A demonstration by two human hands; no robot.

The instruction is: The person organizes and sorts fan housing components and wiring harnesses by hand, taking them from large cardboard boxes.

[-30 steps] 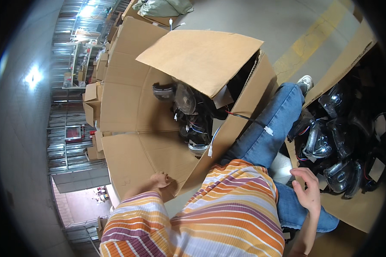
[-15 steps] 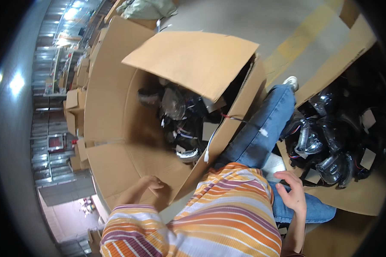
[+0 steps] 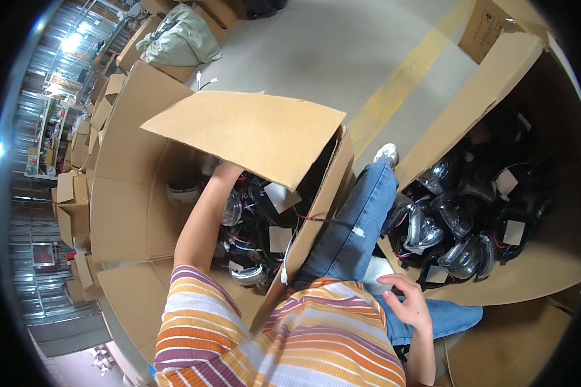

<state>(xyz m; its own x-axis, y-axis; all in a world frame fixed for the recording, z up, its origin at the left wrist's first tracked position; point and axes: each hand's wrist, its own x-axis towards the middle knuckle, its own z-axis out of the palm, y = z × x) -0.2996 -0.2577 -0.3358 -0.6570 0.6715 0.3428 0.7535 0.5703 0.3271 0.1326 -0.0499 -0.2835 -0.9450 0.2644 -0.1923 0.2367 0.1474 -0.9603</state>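
Observation:
My left hand [image 3: 228, 171] reaches into the left cardboard box [image 3: 126, 129]. Its fingers disappear under a bent flap [image 3: 252, 126], so what they touch is hidden. Around that forearm lie several black lamp-like units with clear lenses and wires; one clear lens [image 3: 232, 209] is right beside it. My right hand [image 3: 408, 302] hovers over my right thigh, empty, with its fingers bent and apart. Closest to it is the right box, where a lamp-like unit [image 3: 423, 229] with a clear cover lies among similar ones.
The right cardboard box [image 3: 529, 290] has a tall wall [image 3: 471, 109] facing my left leg. Loose wires with a white connector [image 3: 357, 231] hang over the left box's edge. A pale green sack [image 3: 181, 39] lies beyond, and a yellow stripe [image 3: 403, 71] crosses the grey floor.
My left hand has gone from the near part of the left box to deep inside, beneath the flap. The view has shifted, and my right hand stays over my thigh.

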